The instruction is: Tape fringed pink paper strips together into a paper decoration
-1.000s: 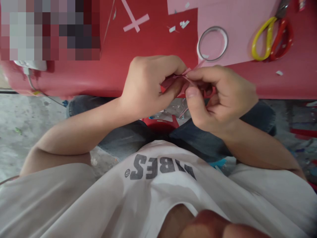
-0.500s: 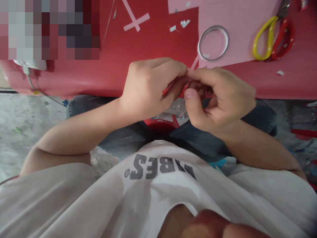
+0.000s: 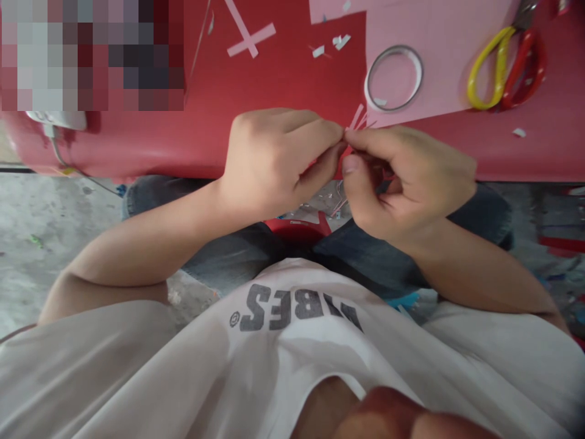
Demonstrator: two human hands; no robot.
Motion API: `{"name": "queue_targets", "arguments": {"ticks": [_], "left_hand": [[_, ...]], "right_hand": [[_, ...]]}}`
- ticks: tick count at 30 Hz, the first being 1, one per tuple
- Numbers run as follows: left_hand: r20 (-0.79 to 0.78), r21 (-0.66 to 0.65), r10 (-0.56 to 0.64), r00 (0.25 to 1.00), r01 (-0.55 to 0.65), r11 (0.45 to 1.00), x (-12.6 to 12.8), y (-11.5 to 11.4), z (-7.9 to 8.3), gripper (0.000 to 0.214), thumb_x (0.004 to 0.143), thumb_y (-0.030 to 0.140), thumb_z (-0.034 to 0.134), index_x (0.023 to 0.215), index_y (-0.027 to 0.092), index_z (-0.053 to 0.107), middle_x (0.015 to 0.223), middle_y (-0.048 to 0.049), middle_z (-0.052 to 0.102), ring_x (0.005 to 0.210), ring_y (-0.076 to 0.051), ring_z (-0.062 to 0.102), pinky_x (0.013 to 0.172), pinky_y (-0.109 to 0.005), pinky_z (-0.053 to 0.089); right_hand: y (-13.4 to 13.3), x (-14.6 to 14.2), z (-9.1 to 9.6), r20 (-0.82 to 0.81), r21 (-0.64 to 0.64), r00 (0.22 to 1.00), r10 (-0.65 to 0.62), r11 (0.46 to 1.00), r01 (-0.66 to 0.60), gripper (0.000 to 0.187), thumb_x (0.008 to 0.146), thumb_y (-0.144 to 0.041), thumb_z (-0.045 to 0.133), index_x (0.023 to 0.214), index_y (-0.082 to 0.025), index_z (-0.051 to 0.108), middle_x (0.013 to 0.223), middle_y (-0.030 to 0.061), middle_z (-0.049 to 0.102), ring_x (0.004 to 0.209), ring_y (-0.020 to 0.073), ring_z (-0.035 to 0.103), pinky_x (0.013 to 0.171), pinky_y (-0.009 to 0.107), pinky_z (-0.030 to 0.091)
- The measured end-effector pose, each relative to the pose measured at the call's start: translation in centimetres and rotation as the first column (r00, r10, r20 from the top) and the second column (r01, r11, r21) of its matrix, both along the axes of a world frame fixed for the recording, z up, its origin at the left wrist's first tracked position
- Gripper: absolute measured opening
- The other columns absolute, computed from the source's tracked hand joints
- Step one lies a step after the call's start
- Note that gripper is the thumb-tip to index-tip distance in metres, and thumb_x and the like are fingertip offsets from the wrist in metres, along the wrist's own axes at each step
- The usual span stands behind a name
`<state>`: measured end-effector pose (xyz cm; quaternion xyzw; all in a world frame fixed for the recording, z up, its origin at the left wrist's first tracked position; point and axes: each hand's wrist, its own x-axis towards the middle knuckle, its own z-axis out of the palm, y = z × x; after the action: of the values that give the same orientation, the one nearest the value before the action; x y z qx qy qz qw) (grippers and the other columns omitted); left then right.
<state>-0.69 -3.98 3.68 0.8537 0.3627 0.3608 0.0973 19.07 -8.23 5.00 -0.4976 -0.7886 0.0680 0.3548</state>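
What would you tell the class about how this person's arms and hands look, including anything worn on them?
The left hand and right hand are bare, with no gloves, rings or watch in view. The forearms are bare too, below the loose short sleeves of a white T-shirt printed with dark grey lettering.

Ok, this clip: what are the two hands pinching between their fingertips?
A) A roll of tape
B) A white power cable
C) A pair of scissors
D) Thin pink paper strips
D: the left hand and right hand meet at the fingertips on thin pink paper strips, while the roll of tape and scissors lie apart from them.
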Motion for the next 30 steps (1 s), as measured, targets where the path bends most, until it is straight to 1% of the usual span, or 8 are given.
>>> {"name": "queue_targets", "arguments": {"ticks": [6, 11, 15, 19, 23, 26, 28, 30], "left_hand": [[-0.064, 0.011, 0.043, 0.997, -0.043, 0.999, 0.0, 0.0, 0.4, 0.032, 0.104, 0.03, 0.05, 0.074, 0.023, 0.06, 0.065, -0.0012, 0.062, 0.061, -0.014, 0.055, 0.061, -0.035, 0.034], [0.083, 0.036, 0.04, 0.996, -0.044, 0.998, 0.0, 0.1, -0.4, 0.034, 0.102, 0.037, 0.057, 0.071, 0.023, 0.058, 0.061, -0.0012, 0.058, 0.058, -0.014, 0.047, 0.06, -0.037, 0.032], [0.105, -0.005, 0.014, 0.994, -0.014, 1.0, 0.1, 0.0, -0.3, 0.041, 0.105, 0.043, 0.052, 0.069, 0.023, 0.053, 0.061, -0.0014, 0.053, 0.058, -0.014, 0.044, 0.061, -0.037, 0.031], [0.121, 0.076, -0.025, 0.992, 0.016, 0.997, 0.1, -0.2, -0.3, 0.041, 0.105, 0.039, 0.051, 0.068, 0.023, 0.048, 0.058, -0.0011, 0.046, 0.057, -0.013, 0.038, 0.061, -0.037, 0.026], [0.089, 0.159, -0.077, 0.993, 0.062, 0.985, -0.1, 0.1, -0.8, 0.035, 0.103, 0.032, 0.05, 0.069, 0.023, 0.05, 0.059, -0.0011, 0.046, 0.057, -0.013, 0.036, 0.061, -0.035, 0.026], [0.068, 0.163, -0.068, 0.995, 0.056, 0.985, -0.1, 0.0, -0.8, 0.03, 0.097, 0.025, 0.057, 0.068, 0.022, 0.05, 0.058, -0.0005, 0.046, 0.057, -0.012, 0.036, 0.06, -0.035, 0.026], [0.088, 0.133, -0.045, 0.995, 0.033, 0.991, 0.1, -0.1, -0.6, 0.031, 0.095, 0.024, 0.058, 0.066, 0.022, 0.046, 0.056, -0.0002, 0.045, 0.055, -0.012, 0.034, 0.059, -0.036, 0.024], [0.143, 0.1, -0.028, 0.989, 0.014, 0.995, 0.4, -0.3, -0.2, 0.032, 0.093, 0.027, 0.056, 0.064, 0.023, 0.042, 0.054, -0.0003, 0.043, 0.053, -0.013, 0.032, 0.057, -0.036, 0.022]], "right_hand": [[0.0, -0.1, -0.1, -0.019, -0.013, 0.998, 0.052, 0.999, -0.053, 0.023, 0.101, -0.024, 0.061, 0.121, -0.022, 0.072, 0.091, 0.0015, 0.08, 0.084, 0.0142, 0.076, 0.082, 0.024, 0.061], [0.4, 0.1, -0.4, -0.02, 0.039, 0.997, 0.075, 0.996, -0.074, 0.023, 0.099, -0.026, 0.061, 0.117, -0.025, 0.074, 0.08, -0.0005, 0.077, 0.071, 0.0155, 0.073, 0.067, 0.028, 0.056], [0.8, 0.8, -0.2, 0.067, 0.077, 0.994, 0.084, 0.993, -0.089, 0.022, 0.098, -0.03, 0.06, 0.112, -0.027, 0.076, 0.073, -0.0008, 0.074, 0.069, 0.0175, 0.071, 0.066, 0.032, 0.056], [1.0, 1.2, 0.1, 0.081, 0.136, 0.989, 0.123, 0.982, -0.133, 0.02, 0.097, -0.03, 0.061, 0.106, -0.027, 0.078, 0.072, 0.0, 0.073, 0.068, 0.0189, 0.071, 0.064, 0.035, 0.057], [1.2, 1.3, -0.3, 0.064, 0.187, 0.989, 0.137, 0.971, -0.146, 0.017, 0.094, -0.027, 0.062, 0.103, -0.027, 0.077, 0.072, 0.0, 0.072, 0.064, 0.0193, 0.068, 0.058, 0.036, 0.054], [1.2, 1.3, -1.0, 0.05, 0.287, 0.99, 0.13, 0.948, -0.139, 0.014, 0.091, -0.026, 0.065, 0.101, -0.027, 0.075, 0.07, -0.0007, 0.07, 0.06, 0.0191, 0.066, 0.055, 0.036, 0.051], [1.2, 1.5, -1.3, 0.074, 0.301, 0.992, 0.098, 0.946, -0.116, 0.017, 0.092, -0.027, 0.064, 0.104, -0.028, 0.075, 0.071, -0.0008, 0.07, 0.061, 0.0195, 0.067, 0.059, 0.036, 0.053], [1.3, 1.7, -1.3, 0.101, 0.278, 0.994, 0.048, 0.958, -0.074, 0.024, 0.093, -0.033, 0.065, 0.115, -0.029, 0.075, 0.071, -0.0008, 0.071, 0.064, 0.0207, 0.068, 0.061, 0.037, 0.055]]}}
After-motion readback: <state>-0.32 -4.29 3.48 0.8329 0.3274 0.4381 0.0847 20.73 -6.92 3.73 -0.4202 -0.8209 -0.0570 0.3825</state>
